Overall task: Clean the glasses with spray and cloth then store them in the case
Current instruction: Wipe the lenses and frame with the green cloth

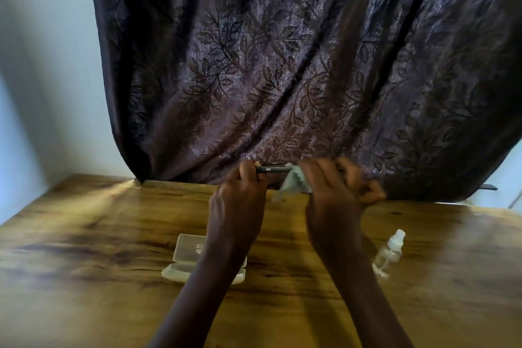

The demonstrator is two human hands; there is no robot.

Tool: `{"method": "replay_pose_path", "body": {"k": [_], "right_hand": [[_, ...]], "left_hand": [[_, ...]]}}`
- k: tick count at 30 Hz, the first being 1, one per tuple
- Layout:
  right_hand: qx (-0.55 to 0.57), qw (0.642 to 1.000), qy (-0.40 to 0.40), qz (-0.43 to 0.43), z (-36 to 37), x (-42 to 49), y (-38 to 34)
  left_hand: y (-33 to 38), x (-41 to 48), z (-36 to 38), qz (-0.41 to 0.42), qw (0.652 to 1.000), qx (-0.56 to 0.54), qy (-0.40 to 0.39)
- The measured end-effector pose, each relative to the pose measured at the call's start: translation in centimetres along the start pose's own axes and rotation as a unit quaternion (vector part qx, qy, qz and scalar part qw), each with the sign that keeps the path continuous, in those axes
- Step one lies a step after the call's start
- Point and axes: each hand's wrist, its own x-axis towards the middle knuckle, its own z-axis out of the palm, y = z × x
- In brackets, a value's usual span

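Note:
Both hands are raised above the far side of the wooden table (84, 234). My left hand (240, 195) grips the dark-framed glasses (272, 169) by one end, holding them level. My right hand (336, 192) pinches a pale grey-green cloth (295, 182) against the glasses; its fingers are blurred by motion. The lenses are mostly hidden behind the hands and cloth. A translucent white case (186, 257) lies open on the table under my left forearm. A small clear spray bottle (388, 253) with a white cap lies tilted on the table to the right of my right forearm.
A dark purple curtain (282, 65) with a leaf pattern hangs behind the table's far edge. A pale wall (42, 65) stands at the left. The picture is blurred.

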Motion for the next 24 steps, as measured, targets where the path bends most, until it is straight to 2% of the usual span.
{"method": "replay_pose_path", "body": {"k": [2, 5, 8, 14, 19, 21, 24], "right_hand": [[-0.006, 0.999, 0.009, -0.037, 0.7, -0.2, -1.4], [-0.071, 0.995, 0.026, -0.065, 1.3, -0.3, -2.2], [-0.058, 0.995, 0.008, -0.08, 1.1, -0.4, -1.2], [-0.057, 0.998, -0.004, 0.019, -0.6, 0.0, 3.1], [-0.067, 0.996, 0.01, 0.066, -0.9, -0.1, 3.8], [-0.053, 0.997, 0.013, 0.062, -0.6, -0.1, 2.5], [-0.023, 1.0, 0.015, 0.001, 0.4, -0.4, 0.1]], "left_hand": [[0.4, -0.2, 0.1, 0.021, 1.0, 0.003, -0.022], [0.3, -0.4, 0.0, 0.015, 0.998, 0.002, -0.055], [0.1, -0.4, -0.1, 0.02, 0.998, 0.015, -0.051], [-0.6, 0.0, -0.4, -0.008, 1.0, -0.013, 0.014], [-0.6, 0.1, -0.4, -0.014, 1.0, -0.007, 0.011], [-0.4, 0.1, -0.3, -0.017, 1.0, -0.008, 0.008], [0.4, -0.1, 0.0, 0.009, 1.0, -0.014, -0.015]]}}
